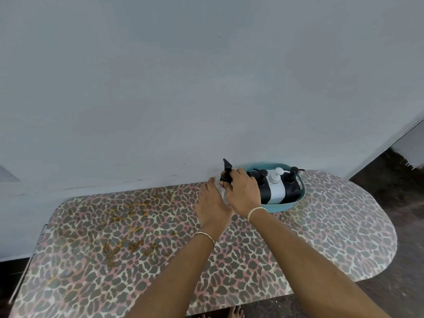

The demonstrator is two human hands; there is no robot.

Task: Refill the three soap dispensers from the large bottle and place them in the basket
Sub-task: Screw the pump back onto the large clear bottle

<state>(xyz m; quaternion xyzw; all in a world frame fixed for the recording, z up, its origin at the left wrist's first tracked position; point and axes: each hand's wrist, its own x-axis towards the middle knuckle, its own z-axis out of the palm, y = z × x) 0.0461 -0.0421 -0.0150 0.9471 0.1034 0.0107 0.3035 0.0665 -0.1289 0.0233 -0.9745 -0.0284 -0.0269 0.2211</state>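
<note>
Ringed left hand [212, 203] with thin metal bracelet [205, 235]; right hand [244, 193] with pale wristband [257, 211].

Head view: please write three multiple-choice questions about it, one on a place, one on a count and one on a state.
1. Where does the teal plastic basket stand?
A. on the floor
B. on the leopard-print table, by the grey wall
C. on a shelf

2. How many pump dispensers stand in the basket?
A. one
B. five
C. three

3. What does the right hand do?
A. grips the black pump of the clear plastic bottle
B. lies flat on the table
C. lifts the basket

Answers:
1 B: it sits at the table's far edge.
2 C: two black ones flank a white one.
3 A: its fingers curl round the pump while the left hand holds the bottle.
</note>
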